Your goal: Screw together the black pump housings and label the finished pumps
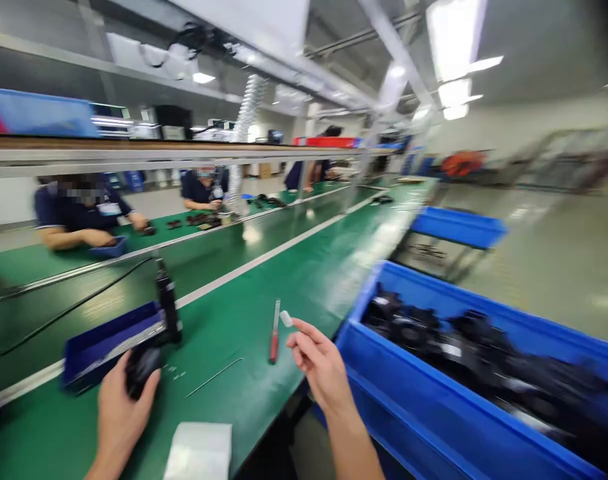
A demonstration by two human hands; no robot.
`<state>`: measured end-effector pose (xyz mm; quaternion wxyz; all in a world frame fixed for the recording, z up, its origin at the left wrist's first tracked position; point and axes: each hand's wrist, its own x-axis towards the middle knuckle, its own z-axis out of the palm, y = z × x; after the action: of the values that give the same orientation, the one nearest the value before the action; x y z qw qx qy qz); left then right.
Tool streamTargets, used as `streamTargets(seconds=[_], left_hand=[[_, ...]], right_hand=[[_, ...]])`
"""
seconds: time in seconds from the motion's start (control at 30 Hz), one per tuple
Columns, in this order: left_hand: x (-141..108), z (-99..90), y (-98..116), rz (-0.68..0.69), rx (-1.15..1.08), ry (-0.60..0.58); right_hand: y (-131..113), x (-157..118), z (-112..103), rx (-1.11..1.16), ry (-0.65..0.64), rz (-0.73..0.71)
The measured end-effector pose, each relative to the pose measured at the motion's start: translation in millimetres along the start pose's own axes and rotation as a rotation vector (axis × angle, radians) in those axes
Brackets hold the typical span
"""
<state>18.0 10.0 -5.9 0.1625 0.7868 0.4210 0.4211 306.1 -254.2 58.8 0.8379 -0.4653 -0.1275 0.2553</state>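
My left hand [121, 407] is wrapped round a dark rounded part [143, 367], next to a blue tray [77, 360] of thin pale pieces. A black power tool [168, 300] stands just beyond that part. Between thumb and forefinger, my right hand [317, 360] is closed, with a small white piece [286, 319] at the fingertip. Left of it lies a screwdriver with a red handle [274, 347]. A thin metal rod [214, 378] and tiny white bits [175, 373] lie on the green table. Near the front edge is a white packet [200, 450].
Blue crates [434, 373] with black parts stand beside the table [304, 287] on the right. A metal shelf [134, 157] crosses above the table. Beyond it, people [79, 213] work at another green bench. A blue bin [459, 228] stands farther off.
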Motion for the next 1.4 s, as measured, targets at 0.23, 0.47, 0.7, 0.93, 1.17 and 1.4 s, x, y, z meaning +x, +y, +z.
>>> streamTargets(seconds=[0.23, 0.47, 0.7, 0.93, 1.17, 1.4], left_hand=[[-34.9, 0.0, -17.0, -0.157, -0.237, -0.012], [-59.7, -20.0, 19.9, -0.120, -0.652, -0.190], [-21.0, -52.7, 64.6, -0.725, -0.863, -0.673], [-14.3, -78.5, 71.5, -0.516, -0.897, -0.655], [-55.0, -44.4, 65.2, 0.001, -0.486, -0.378], [-53.6, -29.7, 49.9, -0.075, -0.932, -0.391]], right_hand=[[81.6, -27.7, 9.3, -0.290, -0.232, 0.149], [129.0, -60.6, 65.1, -0.458, -0.467, 0.101], [117.5, -55.9, 83.5, -0.713, -0.752, -0.173], [120.6, -61.7, 96.8, -0.612, -0.497, -0.005], [126.4, -91.2, 120.9, -0.712, -0.348, -0.073], [100.1, -78.2, 103.8, -0.578, -0.411, -0.096]])
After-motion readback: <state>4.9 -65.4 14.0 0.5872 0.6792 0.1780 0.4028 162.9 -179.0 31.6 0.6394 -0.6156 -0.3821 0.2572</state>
